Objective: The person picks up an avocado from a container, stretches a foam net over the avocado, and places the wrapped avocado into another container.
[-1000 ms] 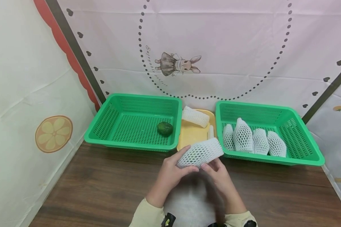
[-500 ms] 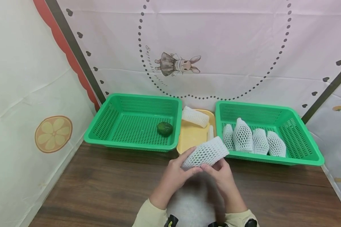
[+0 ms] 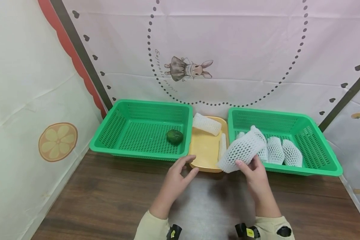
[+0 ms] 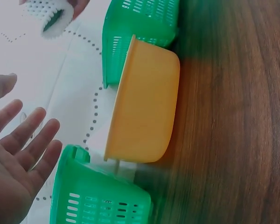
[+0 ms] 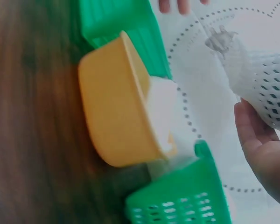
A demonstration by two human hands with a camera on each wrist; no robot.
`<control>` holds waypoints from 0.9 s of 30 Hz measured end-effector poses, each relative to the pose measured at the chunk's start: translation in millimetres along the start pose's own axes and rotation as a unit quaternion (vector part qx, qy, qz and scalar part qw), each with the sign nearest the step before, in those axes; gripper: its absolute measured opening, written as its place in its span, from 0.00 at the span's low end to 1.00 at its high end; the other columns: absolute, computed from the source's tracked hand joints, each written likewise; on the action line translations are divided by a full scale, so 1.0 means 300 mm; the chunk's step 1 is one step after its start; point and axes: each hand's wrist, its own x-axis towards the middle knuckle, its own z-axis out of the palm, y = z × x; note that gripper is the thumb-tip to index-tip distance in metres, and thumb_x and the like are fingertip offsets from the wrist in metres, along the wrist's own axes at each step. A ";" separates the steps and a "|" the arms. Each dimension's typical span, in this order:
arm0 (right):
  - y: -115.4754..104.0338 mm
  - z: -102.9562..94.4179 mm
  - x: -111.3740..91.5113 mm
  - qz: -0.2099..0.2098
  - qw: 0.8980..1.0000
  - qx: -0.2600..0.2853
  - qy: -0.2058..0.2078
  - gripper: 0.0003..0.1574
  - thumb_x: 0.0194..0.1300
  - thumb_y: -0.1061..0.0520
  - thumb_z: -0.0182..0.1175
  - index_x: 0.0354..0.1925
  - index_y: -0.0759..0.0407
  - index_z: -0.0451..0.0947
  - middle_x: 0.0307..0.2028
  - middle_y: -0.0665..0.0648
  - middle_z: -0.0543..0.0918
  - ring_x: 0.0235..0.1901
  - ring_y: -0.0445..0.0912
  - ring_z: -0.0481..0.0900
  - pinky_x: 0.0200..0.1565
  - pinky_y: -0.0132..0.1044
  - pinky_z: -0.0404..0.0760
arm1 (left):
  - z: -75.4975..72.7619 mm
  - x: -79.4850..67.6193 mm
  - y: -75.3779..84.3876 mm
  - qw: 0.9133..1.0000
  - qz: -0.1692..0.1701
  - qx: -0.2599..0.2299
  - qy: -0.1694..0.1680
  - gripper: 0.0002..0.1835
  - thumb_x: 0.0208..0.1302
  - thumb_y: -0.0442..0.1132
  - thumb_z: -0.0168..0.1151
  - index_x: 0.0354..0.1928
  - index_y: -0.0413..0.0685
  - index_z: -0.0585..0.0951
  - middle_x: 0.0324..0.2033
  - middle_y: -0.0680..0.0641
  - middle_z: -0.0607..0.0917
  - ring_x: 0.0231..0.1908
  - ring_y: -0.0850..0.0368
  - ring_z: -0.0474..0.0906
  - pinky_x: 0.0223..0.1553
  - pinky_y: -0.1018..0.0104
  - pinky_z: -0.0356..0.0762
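Note:
My right hand (image 3: 256, 181) pinches a white foam net sleeve (image 3: 241, 152) at its lower edge, thumb on the near side. Dark green shows inside the open end of the sleeve (image 4: 53, 21) in the left wrist view. The sleeve is tilted above the right part of the yellow tray (image 3: 205, 148) and overlaps the right green basket (image 3: 303, 170). My left hand (image 3: 174, 183) holds nothing, its fingers spread and loosely bent, near the tray's front left corner. A dark green avocado (image 3: 174, 137) lies in the left green basket (image 3: 156, 110).
Several filled foam sleeves (image 3: 275, 151) lie in the right basket. A flat foam sleeve (image 3: 207, 124) rests at the tray's back, and a narrow white piece (image 3: 223, 145) along its right side. A patterned cloth (image 3: 240, 50) hangs behind; the table (image 3: 108, 190) is dark wood.
Both hands held the sleeve before. My left hand has let go and moved left; my right hand has carried the sleeve right, toward the right basket.

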 end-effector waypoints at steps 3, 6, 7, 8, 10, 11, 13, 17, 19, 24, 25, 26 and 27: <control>-0.019 -0.023 0.018 -0.016 1.000 -0.004 -0.002 0.31 0.66 0.66 0.52 0.64 0.60 0.53 0.53 0.51 0.68 0.53 0.37 0.69 0.50 0.25 0.70 | -0.006 0.000 -0.004 1.000 -0.002 0.009 -0.004 0.19 0.62 0.44 0.61 0.54 0.47 0.76 0.50 0.51 0.78 0.50 0.56 0.73 0.49 0.53 0.72; -0.038 -0.048 0.036 -0.040 0.999 -0.007 -0.005 0.30 0.67 0.66 0.51 0.64 0.57 0.55 0.53 0.51 0.69 0.53 0.38 0.69 0.50 0.25 0.70 | -0.008 -0.001 -0.011 1.000 -0.008 0.014 -0.010 0.18 0.62 0.43 0.61 0.54 0.48 0.77 0.50 0.52 0.77 0.50 0.57 0.73 0.50 0.55 0.72; -0.043 -0.057 0.042 -0.046 0.999 -0.009 -0.005 0.30 0.67 0.65 0.51 0.64 0.57 0.56 0.53 0.51 0.70 0.52 0.39 0.70 0.50 0.25 0.71 | -0.008 -0.001 -0.012 1.000 -0.010 0.015 -0.012 0.17 0.62 0.43 0.61 0.53 0.49 0.77 0.50 0.53 0.77 0.50 0.57 0.73 0.50 0.55 0.72; -0.048 -0.067 0.047 -0.050 0.999 -0.013 -0.004 0.29 0.67 0.65 0.52 0.63 0.56 0.57 0.52 0.51 0.70 0.51 0.39 0.70 0.50 0.25 0.71 | -0.009 -0.001 -0.014 1.000 -0.011 0.015 -0.013 0.17 0.63 0.43 0.61 0.53 0.49 0.77 0.50 0.53 0.77 0.50 0.57 0.73 0.50 0.56 0.72; -0.059 -0.087 0.057 -0.056 0.998 -0.020 0.005 0.28 0.66 0.65 0.53 0.63 0.56 0.59 0.51 0.51 0.71 0.50 0.39 0.71 0.49 0.24 0.71 | -0.010 -0.002 -0.018 1.000 -0.015 0.015 -0.013 0.16 0.62 0.42 0.61 0.52 0.51 0.77 0.49 0.54 0.77 0.50 0.58 0.73 0.50 0.57 0.72; -0.063 -0.098 0.061 -0.058 0.998 -0.021 0.011 0.28 0.66 0.65 0.53 0.62 0.56 0.61 0.50 0.51 0.72 0.50 0.39 0.71 0.48 0.24 0.71 | -0.011 -0.002 -0.019 1.000 -0.016 0.015 -0.012 0.16 0.62 0.42 0.61 0.52 0.51 0.77 0.49 0.54 0.77 0.50 0.58 0.73 0.51 0.57 0.72; -0.074 -0.120 0.070 -0.061 0.998 -0.022 0.027 0.27 0.65 0.65 0.54 0.61 0.56 0.63 0.49 0.52 0.72 0.49 0.39 0.72 0.46 0.24 0.72 | -0.012 -0.002 -0.020 1.000 -0.017 0.016 -0.012 0.16 0.62 0.42 0.61 0.52 0.51 0.77 0.49 0.55 0.77 0.50 0.59 0.72 0.51 0.58 0.72; -0.099 -0.158 0.088 -0.078 0.996 -0.013 0.052 0.28 0.64 0.67 0.55 0.61 0.57 0.64 0.49 0.53 0.71 0.48 0.40 0.72 0.46 0.23 0.72 | -0.013 -0.003 -0.022 1.000 -0.019 0.016 -0.011 0.15 0.63 0.41 0.60 0.52 0.51 0.77 0.49 0.55 0.78 0.51 0.61 0.72 0.52 0.57 0.71; -0.112 -0.174 0.098 -0.087 0.994 -0.014 0.059 0.29 0.63 0.67 0.55 0.62 0.57 0.64 0.49 0.53 0.71 0.48 0.40 0.72 0.45 0.23 0.72 | -0.013 -0.003 -0.024 1.000 -0.019 0.017 -0.010 0.15 0.62 0.41 0.61 0.52 0.51 0.77 0.48 0.55 0.78 0.51 0.61 0.72 0.52 0.57 0.71; -0.143 -0.205 0.129 -0.106 0.993 -0.016 0.051 0.36 0.62 0.70 0.55 0.66 0.57 0.57 0.51 0.53 0.68 0.49 0.41 0.72 0.44 0.23 0.74 | -0.014 -0.004 -0.025 1.000 -0.017 0.017 -0.012 0.15 0.63 0.41 0.60 0.52 0.50 0.77 0.48 0.55 0.78 0.51 0.61 0.72 0.52 0.55 0.71; -0.149 -0.209 0.135 -0.107 0.993 -0.019 0.050 0.38 0.62 0.70 0.56 0.67 0.57 0.55 0.51 0.53 0.67 0.49 0.41 0.72 0.43 0.23 0.74 | -0.014 -0.003 -0.025 1.000 -0.016 0.015 -0.013 0.15 0.63 0.41 0.60 0.52 0.49 0.77 0.48 0.55 0.78 0.51 0.61 0.72 0.52 0.54 0.71; -0.154 -0.213 0.141 -0.106 0.993 -0.024 0.050 0.40 0.61 0.70 0.56 0.67 0.56 0.53 0.51 0.53 0.66 0.49 0.41 0.72 0.43 0.23 0.74 | -0.014 -0.003 -0.024 1.000 -0.016 0.013 -0.014 0.15 0.63 0.41 0.60 0.52 0.49 0.77 0.48 0.55 0.78 0.51 0.61 0.72 0.52 0.53 0.71; -0.159 -0.216 0.148 -0.102 0.993 -0.030 0.052 0.41 0.61 0.70 0.57 0.67 0.55 0.51 0.51 0.53 0.65 0.48 0.40 0.72 0.42 0.22 0.74 | -0.014 -0.003 -0.024 1.000 -0.016 0.013 -0.015 0.15 0.63 0.41 0.60 0.52 0.50 0.77 0.48 0.55 0.78 0.51 0.61 0.72 0.52 0.53 0.71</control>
